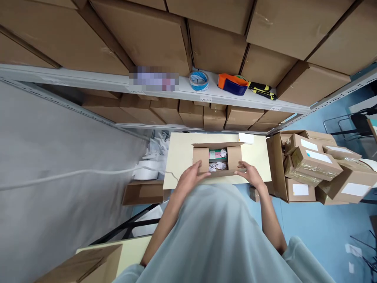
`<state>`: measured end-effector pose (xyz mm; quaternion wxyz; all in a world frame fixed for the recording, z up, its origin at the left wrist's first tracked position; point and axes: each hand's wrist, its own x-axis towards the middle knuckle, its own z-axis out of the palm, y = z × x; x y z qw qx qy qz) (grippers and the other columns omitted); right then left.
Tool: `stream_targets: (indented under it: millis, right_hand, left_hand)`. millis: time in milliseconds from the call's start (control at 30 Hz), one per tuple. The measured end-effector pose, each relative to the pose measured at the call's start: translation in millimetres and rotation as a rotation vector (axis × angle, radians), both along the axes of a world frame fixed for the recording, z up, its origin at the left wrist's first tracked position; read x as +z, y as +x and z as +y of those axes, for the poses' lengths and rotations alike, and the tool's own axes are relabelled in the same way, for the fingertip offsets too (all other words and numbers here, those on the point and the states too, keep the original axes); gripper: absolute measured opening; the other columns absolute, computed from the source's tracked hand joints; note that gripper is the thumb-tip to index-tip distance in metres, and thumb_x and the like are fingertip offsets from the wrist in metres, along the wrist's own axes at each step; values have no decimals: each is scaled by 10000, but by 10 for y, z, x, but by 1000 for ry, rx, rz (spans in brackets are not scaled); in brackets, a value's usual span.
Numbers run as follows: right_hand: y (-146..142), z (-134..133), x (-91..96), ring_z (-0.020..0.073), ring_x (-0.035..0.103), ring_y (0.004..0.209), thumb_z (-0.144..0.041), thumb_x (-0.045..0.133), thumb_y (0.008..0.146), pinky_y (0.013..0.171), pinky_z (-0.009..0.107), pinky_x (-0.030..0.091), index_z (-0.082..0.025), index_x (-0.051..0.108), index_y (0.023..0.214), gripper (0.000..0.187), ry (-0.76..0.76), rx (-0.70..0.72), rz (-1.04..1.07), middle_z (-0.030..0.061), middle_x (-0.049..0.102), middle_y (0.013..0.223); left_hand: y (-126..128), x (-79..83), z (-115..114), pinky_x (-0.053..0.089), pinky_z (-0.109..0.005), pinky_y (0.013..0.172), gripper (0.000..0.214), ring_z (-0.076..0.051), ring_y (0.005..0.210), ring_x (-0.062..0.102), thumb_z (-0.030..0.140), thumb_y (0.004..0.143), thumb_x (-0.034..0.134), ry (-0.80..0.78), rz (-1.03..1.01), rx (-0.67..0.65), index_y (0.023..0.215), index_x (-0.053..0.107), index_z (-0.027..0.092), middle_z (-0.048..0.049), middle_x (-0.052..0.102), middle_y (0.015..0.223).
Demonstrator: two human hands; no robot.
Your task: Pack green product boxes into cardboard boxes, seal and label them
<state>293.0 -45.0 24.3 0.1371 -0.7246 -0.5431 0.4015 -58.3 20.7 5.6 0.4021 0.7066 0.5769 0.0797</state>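
A small cardboard box (pixel 201 154) sits on the pale yellow table with its top flaps unfolded. Both side flaps lie inward, and a gap between them shows a green and pink item (pixel 216 154) with crumpled white paper (pixel 218 166). My left hand (pixel 190 179) grips the box's near left corner, thumb stretched along the near edge and fingers on the left flap. At the near right corner, my right hand (pixel 249 173) has its thumb and fingers around the edge. The undersides of both hands are hidden.
Behind the table (pixel 179 149) stands a shelf (pixel 182 84) of cartons, holding blue tape (pixel 198 80), an orange and blue tape dispenser (pixel 232 84) and black-yellow cutters (pixel 262 89). A large carton (pixel 275 165) of taped boxes stands right; a white roll (pixel 146 170) sits left.
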Motion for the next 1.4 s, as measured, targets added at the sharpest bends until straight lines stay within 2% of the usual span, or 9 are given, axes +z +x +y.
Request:
stream_targets:
  millis: [133, 267, 400, 500, 600, 833, 1067, 1233, 1400]
  right_hand:
    - [-66, 261, -11, 341, 772, 1120, -351, 778, 915, 926, 494, 643, -273, 300, 1773, 985, 104, -154, -250, 191, 641, 1522]
    - [-87, 448, 0, 361, 740, 1226, -364, 743, 930, 925, 511, 645, -337, 244, 1782, 988, 205, -114, -293, 204, 476, 1642]
    - [-32, 491, 3, 341, 740, 1201, -453, 730, 968, 943, 518, 650, -332, 471, 1641, 730, 297, -136, -226, 166, 550, 1529]
    - [23, 436, -38, 338, 731, 1211, -572, 720, 988, 992, 522, 643, -286, 663, 1396, 502, 312, -140, -170, 167, 564, 1509]
    - [47, 353, -137, 345, 713, 1251, -657, 670, 1006, 1040, 532, 624, -273, 749, 1183, 430, 245, -95, -115, 157, 597, 1496]
    - [26, 380, -424, 285, 730, 1073, -605, 585, 1027, 981, 479, 625, -260, 721, 1063, 372, 219, -154, 54, 114, 714, 1213]
    - [48, 503, -504, 250, 704, 1002, -577, 589, 1011, 995, 452, 599, -269, 667, 992, 318, 166, -128, 67, 84, 674, 1198]
    - [64, 536, -442, 245, 715, 973, -478, 606, 1018, 971, 430, 609, -271, 654, 999, 214, 146, -63, 25, 75, 680, 1191]
    - [-18, 619, -348, 271, 765, 1027, -345, 645, 1025, 920, 432, 639, -275, 661, 1047, 75, 145, 21, -156, 114, 670, 1358]
  left_hand:
    - [-33, -149, 200, 512, -583, 1251, 1013, -455, 1605, 499, 350, 959, 794, 310, 12, 171, 1774, 231, 140, -308, 419, 1750]
    - [-21, -206, 355, 491, -630, 1266, 1198, -516, 1677, 352, 200, 864, 865, 386, 6, 83, 1799, 116, 162, -346, 129, 1842]
    - [-41, -211, 371, 456, -637, 1303, 1063, -481, 1700, 323, 123, 859, 833, 443, -26, 12, 1748, 257, 203, -298, 245, 1820]
    - [-82, -246, 305, 476, -622, 1293, 765, -453, 1657, 413, 166, 898, 805, 429, -25, 21, 1588, 476, 186, -275, 373, 1756]
    - [-106, -306, 206, 510, -613, 1257, 449, -428, 1564, 529, 243, 975, 725, 337, 4, 47, 1411, 624, 203, -237, 507, 1658]
    - [18, -322, 135, 579, -498, 1128, 363, -330, 1279, 707, 416, 1102, 516, 144, -16, 224, 1387, 652, 238, -155, 697, 1377]
    - [176, -307, 288, 591, -457, 1005, 301, -303, 1027, 734, 362, 1052, 571, 28, 128, 338, 1327, 627, 253, -134, 681, 1276]
    - [176, -348, 353, 598, -502, 1024, 248, -339, 1097, 735, 314, 1001, 595, 17, 142, 344, 1240, 613, 250, -137, 699, 1229]
    - [258, -334, 441, 539, -622, 1186, 279, -403, 1364, 656, 182, 887, 633, 210, 124, 310, 1161, 660, 229, -200, 656, 1417]
